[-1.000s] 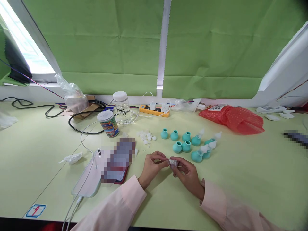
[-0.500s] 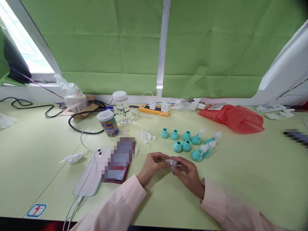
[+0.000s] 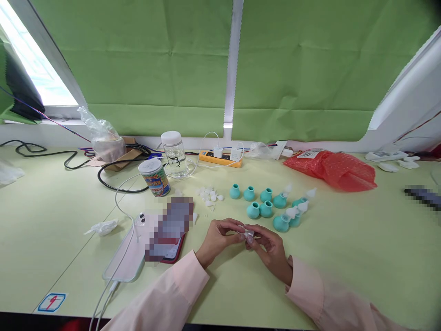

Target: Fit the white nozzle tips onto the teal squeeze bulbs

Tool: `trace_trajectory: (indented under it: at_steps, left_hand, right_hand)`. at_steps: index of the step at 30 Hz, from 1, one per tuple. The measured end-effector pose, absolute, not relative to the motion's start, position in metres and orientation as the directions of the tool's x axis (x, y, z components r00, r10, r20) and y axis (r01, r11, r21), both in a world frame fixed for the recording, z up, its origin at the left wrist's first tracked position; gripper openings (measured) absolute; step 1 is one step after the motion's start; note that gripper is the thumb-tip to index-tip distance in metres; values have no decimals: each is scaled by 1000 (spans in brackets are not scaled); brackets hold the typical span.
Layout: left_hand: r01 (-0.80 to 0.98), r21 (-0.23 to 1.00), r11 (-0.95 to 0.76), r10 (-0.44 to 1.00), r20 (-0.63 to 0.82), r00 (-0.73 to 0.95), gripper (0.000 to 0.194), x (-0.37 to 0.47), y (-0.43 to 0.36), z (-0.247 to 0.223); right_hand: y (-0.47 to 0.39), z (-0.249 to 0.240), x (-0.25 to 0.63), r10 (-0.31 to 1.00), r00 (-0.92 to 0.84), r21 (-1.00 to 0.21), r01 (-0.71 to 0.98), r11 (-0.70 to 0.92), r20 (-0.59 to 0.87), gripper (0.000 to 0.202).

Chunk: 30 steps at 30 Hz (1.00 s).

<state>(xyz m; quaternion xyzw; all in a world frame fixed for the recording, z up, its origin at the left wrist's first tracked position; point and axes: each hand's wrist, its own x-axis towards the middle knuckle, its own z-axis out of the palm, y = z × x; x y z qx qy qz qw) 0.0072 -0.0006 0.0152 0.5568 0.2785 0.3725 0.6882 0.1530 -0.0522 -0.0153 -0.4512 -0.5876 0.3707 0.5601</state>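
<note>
Between the fingertips of both hands is a small translucent, whitish plastic piece (image 3: 248,233), mostly covered by fingers. My left hand (image 3: 222,239) pinches it from the left. My right hand (image 3: 270,250) grips its right side with thumb and fingers. Just beyond the hands stand several small teal bulbs (image 3: 253,210) with open necks. To their right, several more teal bulbs (image 3: 280,223) carry translucent white tips (image 3: 292,212). A pile of small white pieces (image 3: 209,194) lies beyond my left hand, with tiny scraps beside it.
Left of my hands lie a phone with a red case (image 3: 172,230) and a pale phone (image 3: 129,253) with a white cable. Behind them stand a printed canister (image 3: 155,178) and a lidded bottle (image 3: 176,161). An orange power strip (image 3: 220,159) and a red bubble-wrap bag (image 3: 334,170) sit at the back.
The fingers of my right hand have shifted slightly on the translucent piece, covering more of it. Both hands stay in the same place, and the bulbs have not moved.
</note>
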Motion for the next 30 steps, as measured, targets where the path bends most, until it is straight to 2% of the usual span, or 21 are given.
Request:
trace_trajectory:
  at_steps: [18, 24, 30]
  left_hand:
    - [-224, 971, 88, 857, 40, 514, 11, 9, -4, 16]
    - [-178, 984, 21, 878, 67, 474, 14, 9, -7, 21]
    - [-131, 983, -132, 881, 176, 440, 12, 10, -9, 20]
  right_hand:
    - [-52, -13, 153, 923, 13, -918, 107, 382, 386, 26]
    - [-52, -13, 154, 919, 35, -917, 85, 389, 393, 27]
    - [-53, -13, 153, 915, 51, -912, 118, 393, 401, 28]
